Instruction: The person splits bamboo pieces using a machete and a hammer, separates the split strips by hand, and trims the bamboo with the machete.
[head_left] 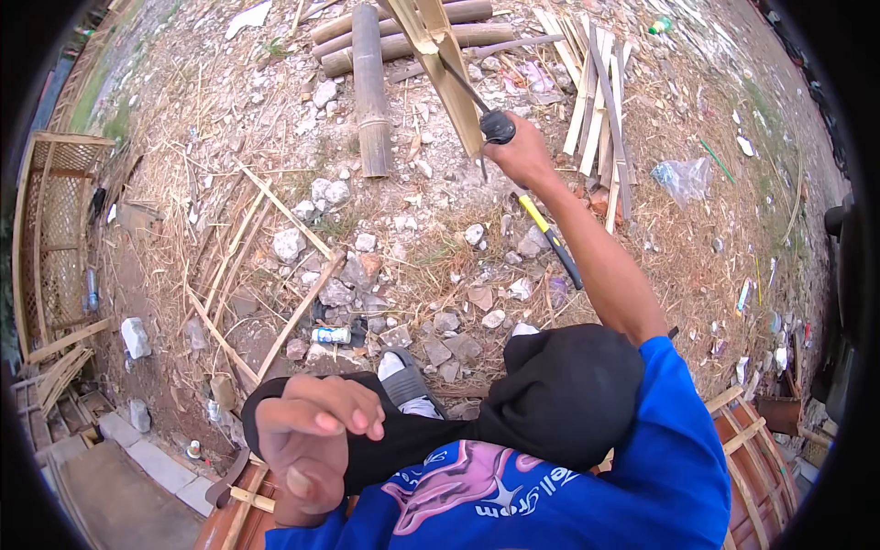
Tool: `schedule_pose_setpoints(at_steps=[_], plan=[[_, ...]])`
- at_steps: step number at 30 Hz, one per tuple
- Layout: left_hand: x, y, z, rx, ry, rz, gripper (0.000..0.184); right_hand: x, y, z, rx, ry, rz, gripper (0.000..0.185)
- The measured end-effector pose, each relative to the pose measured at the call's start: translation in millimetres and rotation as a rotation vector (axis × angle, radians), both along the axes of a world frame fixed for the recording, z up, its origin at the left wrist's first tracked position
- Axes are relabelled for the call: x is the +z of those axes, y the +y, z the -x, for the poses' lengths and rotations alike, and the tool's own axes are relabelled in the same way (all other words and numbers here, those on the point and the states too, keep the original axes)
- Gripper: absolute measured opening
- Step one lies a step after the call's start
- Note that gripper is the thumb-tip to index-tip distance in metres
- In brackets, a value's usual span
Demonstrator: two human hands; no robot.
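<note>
Black-handled tool points up and left along split bamboo

The tool is in front of the person, above the littered ground, at the upper middle of the view. Its long axis slants: the handle sits at the lower right, and the thin dark shaft runs away to the upper left, against the bamboo. The bamboo's own long axis leans the same way but more steeply, its near end pointing down toward the person and its far end leaving the view at the top.

The right hand grips the handle, arm outstretched. The left hand holds nothing; it is open over the lap, fingers loosely bent.

Left of the bamboo, a thick pole points toward the person, its far part meeting crosswise poles. Right lies a bundle of slats. Below the right forearm, a yellow-and-black handle slants down to the right. Farther toward the person, a can lies among stones.
</note>
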State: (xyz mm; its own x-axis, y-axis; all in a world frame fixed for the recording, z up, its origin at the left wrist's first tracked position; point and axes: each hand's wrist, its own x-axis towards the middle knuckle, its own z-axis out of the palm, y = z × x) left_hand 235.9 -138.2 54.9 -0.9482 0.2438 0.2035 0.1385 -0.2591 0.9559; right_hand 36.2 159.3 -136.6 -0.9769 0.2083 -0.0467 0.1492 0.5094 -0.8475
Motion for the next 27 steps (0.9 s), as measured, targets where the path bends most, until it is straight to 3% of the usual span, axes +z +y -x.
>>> schedule_pose_setpoints(at_steps=[2,3,6,8,10,15,17,18,21,23,25,27], plan=[[-37,7,-7,0.150,-0.155,0.061,0.039,-4,-2,-2,-0.045,0.069,0.009,0.035],[-39,5,-8,0.181,-0.246,0.138,0.027,-11,2,-10,-0.070,0.086,0.009,0.035],[-25,0,-11,0.136,-0.223,0.054,0.024,-23,17,-26,-0.110,0.081,0.053,0.033],[-18,2,-10,0.052,-0.160,-0.010,0.025,7,21,-37,-0.145,0.023,0.030,0.033],[-22,7,-8,0.053,-0.128,0.001,0.026,16,34,-35,-0.126,0.154,0.114,0.031],[-25,15,-3,0.059,-0.129,0.037,0.027,120,49,-12,-0.144,0.405,0.379,0.016],[-27,14,-1,0.076,-0.124,0.058,0.028,145,57,-4,-0.183,0.488,0.332,0.015],[-27,14,1,0.087,-0.130,0.091,0.029,146,59,-1,-0.055,0.539,0.495,0.016],[-24,13,5,0.119,-0.152,0.161,0.033,106,58,4,-0.178,0.463,0.508,0.016],[-24,13,4,0.131,-0.175,0.164,0.033,14,56,16,-0.350,0.256,0.284,0.020],[-27,12,4,0.130,-0.179,0.173,0.034,-66,57,11,-0.336,0.187,0.095,0.024],[-29,11,11,0.149,-0.162,0.164,0.035,-61,55,20,-0.327,0.116,0.107,0.027]])
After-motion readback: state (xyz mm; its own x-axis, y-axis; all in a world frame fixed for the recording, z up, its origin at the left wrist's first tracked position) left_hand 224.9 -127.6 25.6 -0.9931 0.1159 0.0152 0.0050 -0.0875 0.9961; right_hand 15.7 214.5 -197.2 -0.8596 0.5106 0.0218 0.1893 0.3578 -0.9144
